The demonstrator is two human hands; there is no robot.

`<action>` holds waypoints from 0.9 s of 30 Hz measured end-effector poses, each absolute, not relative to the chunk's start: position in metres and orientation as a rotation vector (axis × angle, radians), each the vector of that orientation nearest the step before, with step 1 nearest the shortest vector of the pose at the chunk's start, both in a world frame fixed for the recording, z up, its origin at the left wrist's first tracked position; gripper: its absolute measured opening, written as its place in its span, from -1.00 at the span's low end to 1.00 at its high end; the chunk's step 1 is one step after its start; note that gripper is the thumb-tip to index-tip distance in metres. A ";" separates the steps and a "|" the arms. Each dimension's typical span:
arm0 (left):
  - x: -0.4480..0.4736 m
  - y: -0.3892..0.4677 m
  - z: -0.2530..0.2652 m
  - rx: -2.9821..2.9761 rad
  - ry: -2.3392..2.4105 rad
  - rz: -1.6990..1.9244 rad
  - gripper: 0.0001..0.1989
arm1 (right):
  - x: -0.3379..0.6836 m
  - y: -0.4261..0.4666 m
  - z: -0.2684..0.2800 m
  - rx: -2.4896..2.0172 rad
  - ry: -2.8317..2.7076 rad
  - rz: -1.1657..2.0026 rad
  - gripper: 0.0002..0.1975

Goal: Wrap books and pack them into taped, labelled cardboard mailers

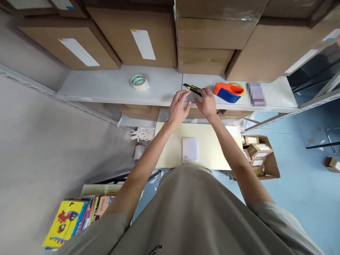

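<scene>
Black with yellow stripes, the utility knife [193,88] lies slantwise on the pale grey shelf [103,85], between the tape roll [144,85] and the orange-and-blue tape dispenser [228,95], nearer the dispenser. Your right grip [207,103] is at its near end, fingers curled over and covering that end; you cannot tell from this angle whether they close on it or only rest there. Your left grip [177,108] is empty at the shelf's front edge, thumb apart from the bent fingers. Expect the knife to be light and stiff, its casing probably hard plastic that could slide on the smooth shelf if you push rather than pinch. It hardly seems fragile. Take hold of the body by its sides, around the middle. Keep clear of the far tip; whether bare blade shows there is too small to tell.
</scene>
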State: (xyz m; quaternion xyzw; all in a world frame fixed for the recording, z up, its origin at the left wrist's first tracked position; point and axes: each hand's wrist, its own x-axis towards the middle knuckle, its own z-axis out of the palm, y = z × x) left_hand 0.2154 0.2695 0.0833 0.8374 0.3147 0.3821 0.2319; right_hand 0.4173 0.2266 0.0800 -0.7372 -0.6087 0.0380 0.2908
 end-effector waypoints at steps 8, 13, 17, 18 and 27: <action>0.196 0.262 0.079 2.366 0.989 1.093 -0.55 | 0.431 0.276 0.077 -2.266 -1.699 0.156 -0.51; 0.166 0.237 -0.012 2.296 1.137 0.831 -0.54 | 0.426 0.227 0.039 -1.980 -1.668 0.139 -0.49; 0.137 0.184 -0.106 2.185 1.306 0.231 -0.54 | 0.392 0.133 -0.021 -1.811 -1.524 0.312 -0.48; 0.131 0.169 -0.125 2.157 1.323 0.083 -0.52 | 0.381 0.107 -0.038 -1.806 -1.450 0.392 -0.46; 0.117 0.097 -0.209 2.199 1.143 -0.238 -0.18 | 0.291 -0.054 -0.143 -2.119 -0.638 0.874 -0.49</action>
